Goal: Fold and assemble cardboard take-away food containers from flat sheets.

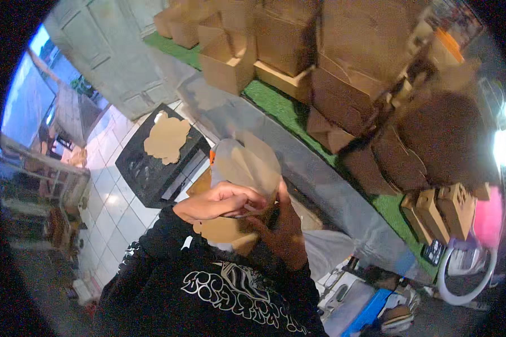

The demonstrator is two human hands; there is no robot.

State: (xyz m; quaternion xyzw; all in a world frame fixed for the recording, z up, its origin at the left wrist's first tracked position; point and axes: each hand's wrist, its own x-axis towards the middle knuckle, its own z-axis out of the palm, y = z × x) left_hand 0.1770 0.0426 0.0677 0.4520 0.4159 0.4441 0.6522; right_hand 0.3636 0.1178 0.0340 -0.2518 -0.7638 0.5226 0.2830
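In front of my chest I hold a thin greyish-beige sheet [247, 165] with a rounded outline, tilted upright. My left hand [222, 201] is closed, its fingers curled at the sheet's lower edge. My right hand [284, 230] grips the right edge, with the thumb side up along it. Just beneath my hands shows a tan cardboard piece [225, 231] with a wavy edge, partly hidden by my wrists. A small orange patch shows at the sheet's left side. Ahead to the left, a tan scalloped cardboard cut-out [166, 137] lies on a black table [135, 174].
Brown cardboard boxes [287, 42] line a long counter [230, 112] topped with green turf, running from far left to near right. Narrow boxes [433, 213] and a white ring light [441, 281] stand at the right. A pale panelled door [104, 50] rises behind the white tiled floor [107, 208].
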